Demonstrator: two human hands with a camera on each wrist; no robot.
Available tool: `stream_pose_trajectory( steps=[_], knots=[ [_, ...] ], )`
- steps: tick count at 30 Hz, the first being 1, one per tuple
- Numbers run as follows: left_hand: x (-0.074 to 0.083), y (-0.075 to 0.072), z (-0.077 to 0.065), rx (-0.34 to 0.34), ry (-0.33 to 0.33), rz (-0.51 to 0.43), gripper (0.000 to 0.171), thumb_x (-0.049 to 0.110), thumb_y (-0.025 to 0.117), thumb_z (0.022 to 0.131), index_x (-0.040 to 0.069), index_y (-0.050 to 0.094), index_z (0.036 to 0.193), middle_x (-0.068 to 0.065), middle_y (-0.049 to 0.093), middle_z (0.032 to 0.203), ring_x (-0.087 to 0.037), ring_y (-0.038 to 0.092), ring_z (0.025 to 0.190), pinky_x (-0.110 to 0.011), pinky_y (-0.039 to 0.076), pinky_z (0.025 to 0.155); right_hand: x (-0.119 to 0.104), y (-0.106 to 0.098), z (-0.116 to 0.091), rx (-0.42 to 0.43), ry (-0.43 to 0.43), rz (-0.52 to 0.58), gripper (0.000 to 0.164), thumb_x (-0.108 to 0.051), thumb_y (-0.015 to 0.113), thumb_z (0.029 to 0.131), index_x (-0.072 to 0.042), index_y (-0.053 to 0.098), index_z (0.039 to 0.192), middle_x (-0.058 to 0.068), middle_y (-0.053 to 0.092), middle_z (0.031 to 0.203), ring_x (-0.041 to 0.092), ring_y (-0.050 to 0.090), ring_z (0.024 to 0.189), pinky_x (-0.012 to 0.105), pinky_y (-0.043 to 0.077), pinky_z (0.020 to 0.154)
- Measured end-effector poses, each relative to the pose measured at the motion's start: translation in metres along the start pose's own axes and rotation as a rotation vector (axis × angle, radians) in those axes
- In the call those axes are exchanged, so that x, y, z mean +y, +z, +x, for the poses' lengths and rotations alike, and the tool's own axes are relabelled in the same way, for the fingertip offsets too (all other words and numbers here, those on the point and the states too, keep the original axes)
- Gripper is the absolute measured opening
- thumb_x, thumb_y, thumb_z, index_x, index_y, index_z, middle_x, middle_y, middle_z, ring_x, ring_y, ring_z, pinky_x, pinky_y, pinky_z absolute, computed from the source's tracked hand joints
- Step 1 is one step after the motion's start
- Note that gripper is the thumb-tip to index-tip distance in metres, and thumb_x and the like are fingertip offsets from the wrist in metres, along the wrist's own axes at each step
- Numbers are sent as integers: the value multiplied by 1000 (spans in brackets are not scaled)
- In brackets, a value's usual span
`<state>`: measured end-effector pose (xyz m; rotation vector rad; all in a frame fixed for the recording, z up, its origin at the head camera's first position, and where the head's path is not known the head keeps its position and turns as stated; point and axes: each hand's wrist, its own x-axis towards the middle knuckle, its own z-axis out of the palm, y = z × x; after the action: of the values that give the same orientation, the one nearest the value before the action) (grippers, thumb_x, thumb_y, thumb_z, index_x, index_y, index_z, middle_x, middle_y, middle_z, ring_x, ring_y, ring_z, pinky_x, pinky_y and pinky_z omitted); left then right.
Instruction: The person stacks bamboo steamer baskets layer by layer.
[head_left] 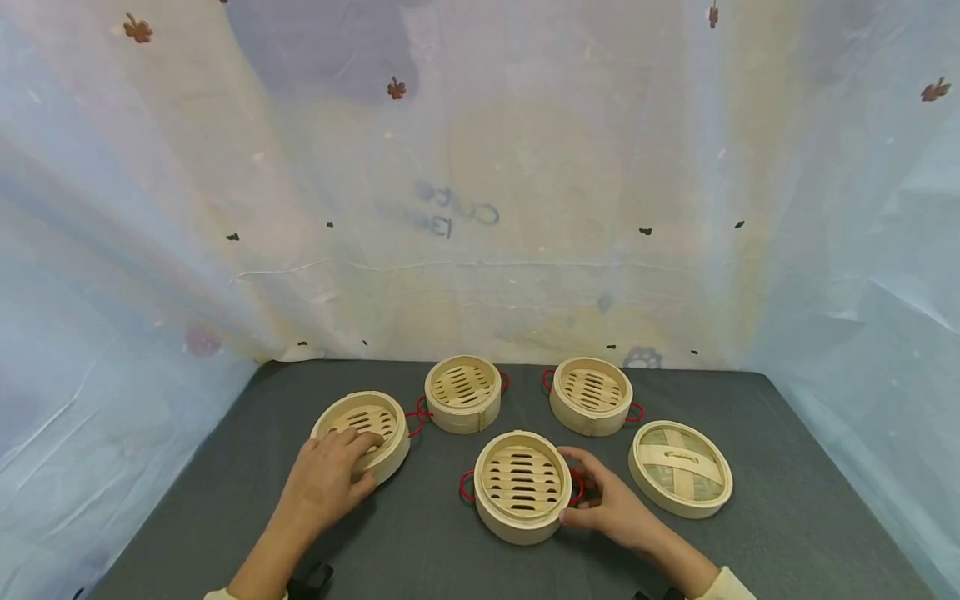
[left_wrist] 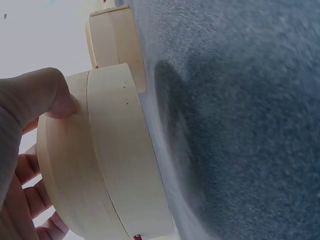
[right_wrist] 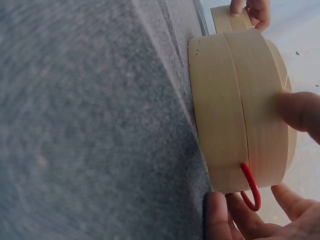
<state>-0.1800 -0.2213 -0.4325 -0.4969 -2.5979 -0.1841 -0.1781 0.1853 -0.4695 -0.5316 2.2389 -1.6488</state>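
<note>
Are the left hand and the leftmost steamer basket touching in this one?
Touching: the left wrist view shows the left hand with its thumb pressed against the leftmost steamer basket, no gap between.

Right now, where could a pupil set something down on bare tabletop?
Bare tabletop lies right of the lid and left of the left steamer. Crowded: between that steamer and the back-left steamer, and between the front steamer and the lid, where the right grip sits.
</note>
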Motion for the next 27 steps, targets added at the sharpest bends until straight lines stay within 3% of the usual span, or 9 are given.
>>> stream_pose_trajectory(
  steps=[9, 27],
  knots=[
    [9, -5, 4, 64, 38, 9, 39, 19, 77, 65, 24, 70, 103, 3, 67, 93, -20, 61, 80, -39, 41, 65, 0, -1, 1, 5, 15, -5, 83, -11, 76, 79, -11, 31, 149, 29, 50, 134, 26, 54, 109, 26, 51, 75],
    [41, -19, 15, 126, 133, -10, 41, 20, 74, 64, 26, 70, 105, 8, 59, 82, -16, 55, 75, -39, 41, 67, 1, 0, 1, 10, 15, -25, 83, -13, 77, 79, -12, 31, 149, 27, 51, 134, 25, 54, 108, 26, 50, 75]
  ],
)
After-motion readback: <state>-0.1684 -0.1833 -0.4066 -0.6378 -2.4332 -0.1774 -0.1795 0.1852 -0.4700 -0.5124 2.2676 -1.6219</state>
